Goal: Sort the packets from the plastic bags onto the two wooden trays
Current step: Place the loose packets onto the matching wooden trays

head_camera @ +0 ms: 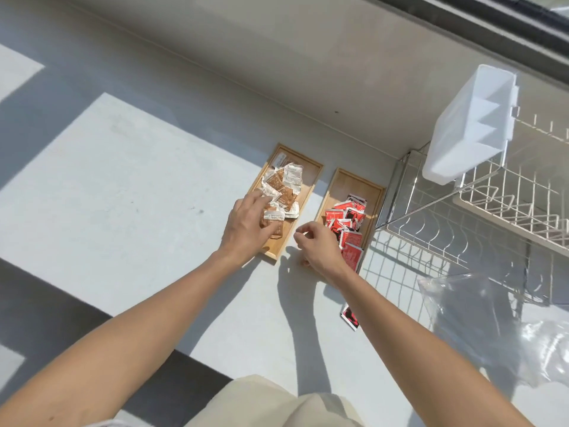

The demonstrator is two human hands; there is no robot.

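Two wooden trays lie side by side on the white counter. The left tray holds a pile of brown and white packets. The right tray holds several red packets. My left hand rests on the near end of the brown pile, fingers on a brown packet. Between the trays' near ends hovers my right hand, fingers curled, with nothing visible in it. One red packet lies loose on the counter beside my right forearm. A clear plastic bag lies at the right.
A wire dish rack stands to the right of the trays, with a white plastic container hung on it. The wall runs behind the trays. Sunlit bare counter spreads to the left.
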